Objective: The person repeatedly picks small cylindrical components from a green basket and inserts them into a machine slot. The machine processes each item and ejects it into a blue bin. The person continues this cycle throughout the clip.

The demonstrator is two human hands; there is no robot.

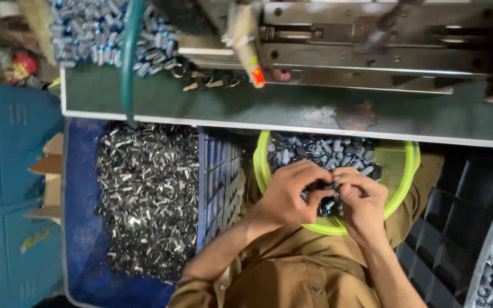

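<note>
At far left stands one blue cabinet (7, 188), with cardboard flaps (47, 177) beside it. Next comes one blue crate (81, 228) heaped with small dark and silvery metal clips (146, 194), too many to count, lying every which way. Above it, on the green desk (201, 97), sits a second heap of small blue-and-silver cylinders (98, 28), again past counting, and one teal hose (129, 57) runs down across the desk edge.

In the middle, one yellow-green basket (397, 188) rests on the person's lap, just under the desk edge. It holds a pile of the same small caps (326, 151), dozens at least, pointing in all directions.

The left hand (286, 197) and the right hand (363, 199) meet over the basket's near side, fingertips touching. Both are curled shut, pinching one small cap (329, 202) between them; a blue-and-silver end shows between the fingers. Its long axis seems to run slantwise, from the basket's rim up toward the desk, but the fingers hide most of it, so I cannot tell which end leads.

Above, one grey metal machine (372, 40) sits on the desk, with two red lights (258, 77).

At right lies one dark divided tray (457, 228), and past it a grey bin edge with more caps.
</note>
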